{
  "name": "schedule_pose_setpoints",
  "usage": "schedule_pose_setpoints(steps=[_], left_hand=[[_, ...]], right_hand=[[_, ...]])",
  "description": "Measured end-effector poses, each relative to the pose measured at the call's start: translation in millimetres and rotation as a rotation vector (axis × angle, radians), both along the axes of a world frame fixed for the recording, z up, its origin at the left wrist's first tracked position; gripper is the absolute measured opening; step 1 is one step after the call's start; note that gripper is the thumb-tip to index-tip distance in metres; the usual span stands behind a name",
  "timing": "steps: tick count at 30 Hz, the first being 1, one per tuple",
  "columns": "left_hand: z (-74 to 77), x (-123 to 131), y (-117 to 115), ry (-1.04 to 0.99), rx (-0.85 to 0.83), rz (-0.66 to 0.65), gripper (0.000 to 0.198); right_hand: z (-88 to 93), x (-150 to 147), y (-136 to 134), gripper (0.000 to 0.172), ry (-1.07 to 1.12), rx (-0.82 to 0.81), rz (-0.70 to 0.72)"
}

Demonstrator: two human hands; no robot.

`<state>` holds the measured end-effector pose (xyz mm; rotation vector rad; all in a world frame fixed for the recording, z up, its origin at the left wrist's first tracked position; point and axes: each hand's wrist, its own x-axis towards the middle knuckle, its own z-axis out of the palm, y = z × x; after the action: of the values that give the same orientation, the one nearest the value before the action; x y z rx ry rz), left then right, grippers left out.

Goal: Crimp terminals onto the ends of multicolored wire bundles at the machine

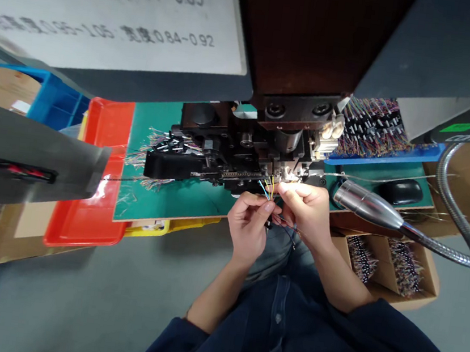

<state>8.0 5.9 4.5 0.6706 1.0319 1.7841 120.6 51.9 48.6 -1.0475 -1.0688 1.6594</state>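
Several thin wires [266,189], blue and yellow, fan upward from the fingertips of my left hand [249,226], which is closed in a pinch around them. Beside it, my right hand [307,208] is also closed, thumb and forefinger pressed together at the wires near the crimping machine's die area [289,170]. Which single wire it grips is hidden by the fingers. Darker wire ends [286,226] hang below the two hands. Just above the fingertips runs a strip of metal terminals [241,174] along the crimping machine [238,148].
A flexible lamp [368,204] reaches in from the right. Wire bundles lie in a blue tray [391,157] and on the green mat [180,201]. A red tray [84,220] sits left; a divided cardboard box [429,285] with wires stands lower right. The machine's head [320,38] overhangs.
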Motion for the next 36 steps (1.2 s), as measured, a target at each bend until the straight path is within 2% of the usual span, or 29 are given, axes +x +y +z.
schedule_pose_setpoints(steps=[6, 12, 24, 33, 36], left_hand=[[-1.7, -1, -2, -0.004, 0.013, -0.076, 0.027], [-2.6, 2, -2, -0.014, -0.007, -0.043, 0.029], [-0.6, 1, 1, 0.005, 0.023, 0.009, 0.024], [-3.1, -1, 1, 0.057, -0.023, 0.033, 0.031], [-3.9, -1, 0, 0.055, -0.011, -0.019, 0.028]], right_hand=[[2.8, 3, 0, 0.033, -0.005, 0.024, 0.021], [-5.9, 1, -2, 0.03, 0.007, -0.009, -0.053], [-11.4, -7, -3, 0.039, 0.047, -0.092, -0.101], [-6.7, -4, -2, 0.037, -0.02, -0.038, -0.112], [-5.4, -1, -2, 0.036, -0.019, 0.012, -0.059]])
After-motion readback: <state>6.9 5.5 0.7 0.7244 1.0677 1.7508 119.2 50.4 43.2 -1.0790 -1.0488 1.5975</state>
